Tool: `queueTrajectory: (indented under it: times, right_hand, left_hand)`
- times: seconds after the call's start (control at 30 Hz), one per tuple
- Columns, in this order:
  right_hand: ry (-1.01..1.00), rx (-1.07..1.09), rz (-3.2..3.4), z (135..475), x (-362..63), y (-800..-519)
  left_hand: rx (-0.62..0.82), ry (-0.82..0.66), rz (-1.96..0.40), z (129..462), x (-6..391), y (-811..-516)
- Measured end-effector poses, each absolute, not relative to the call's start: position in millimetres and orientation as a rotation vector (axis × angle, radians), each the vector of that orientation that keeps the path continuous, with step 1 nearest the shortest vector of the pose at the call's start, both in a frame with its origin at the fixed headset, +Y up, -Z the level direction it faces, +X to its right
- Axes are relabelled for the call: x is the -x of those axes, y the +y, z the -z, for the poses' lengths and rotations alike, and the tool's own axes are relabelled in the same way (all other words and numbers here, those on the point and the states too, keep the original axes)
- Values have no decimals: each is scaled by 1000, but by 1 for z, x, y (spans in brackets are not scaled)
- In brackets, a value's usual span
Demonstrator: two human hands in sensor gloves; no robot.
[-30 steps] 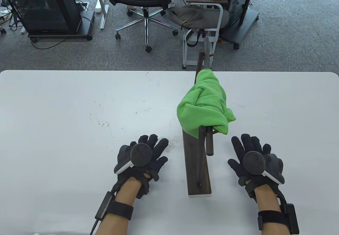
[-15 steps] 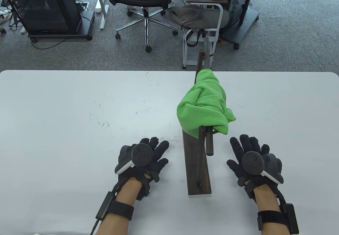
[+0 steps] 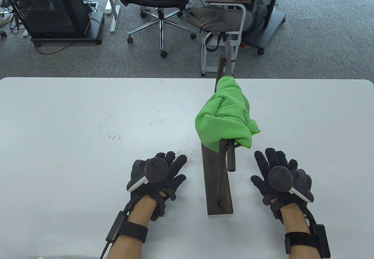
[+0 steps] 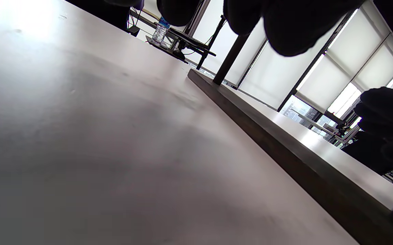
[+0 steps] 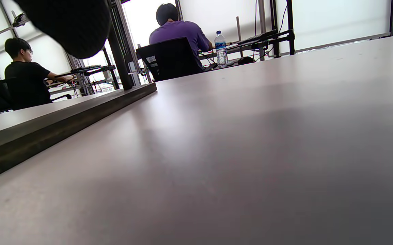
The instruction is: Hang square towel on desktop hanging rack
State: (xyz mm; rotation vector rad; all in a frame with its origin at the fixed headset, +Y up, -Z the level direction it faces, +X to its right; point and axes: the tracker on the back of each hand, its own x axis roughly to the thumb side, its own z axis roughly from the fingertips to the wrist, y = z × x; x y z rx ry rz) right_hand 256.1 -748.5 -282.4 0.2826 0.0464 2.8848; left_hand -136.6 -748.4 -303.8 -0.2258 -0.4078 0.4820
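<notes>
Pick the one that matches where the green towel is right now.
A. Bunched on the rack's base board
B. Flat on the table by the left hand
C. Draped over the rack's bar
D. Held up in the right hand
C: in the table view the green towel hangs over the bar of the rack, while the left hand and right hand lie spread on the table, holding nothing.

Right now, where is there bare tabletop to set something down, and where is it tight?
The widest bare patch is the table left of the rack, beyond the left hand. A smaller patch lies right of the towel, beyond the right hand. It is tight near the front, where both hands lie flat beside the rack's base.
</notes>
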Motion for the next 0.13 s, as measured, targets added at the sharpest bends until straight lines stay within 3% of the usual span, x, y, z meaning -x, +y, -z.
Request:
queueTrajectory:
  times: [0.13]
  right_hand:
    - [61,-278,-2891,283,-256,-749]
  left_hand:
    - [232,-412,-458,305,136,-748]
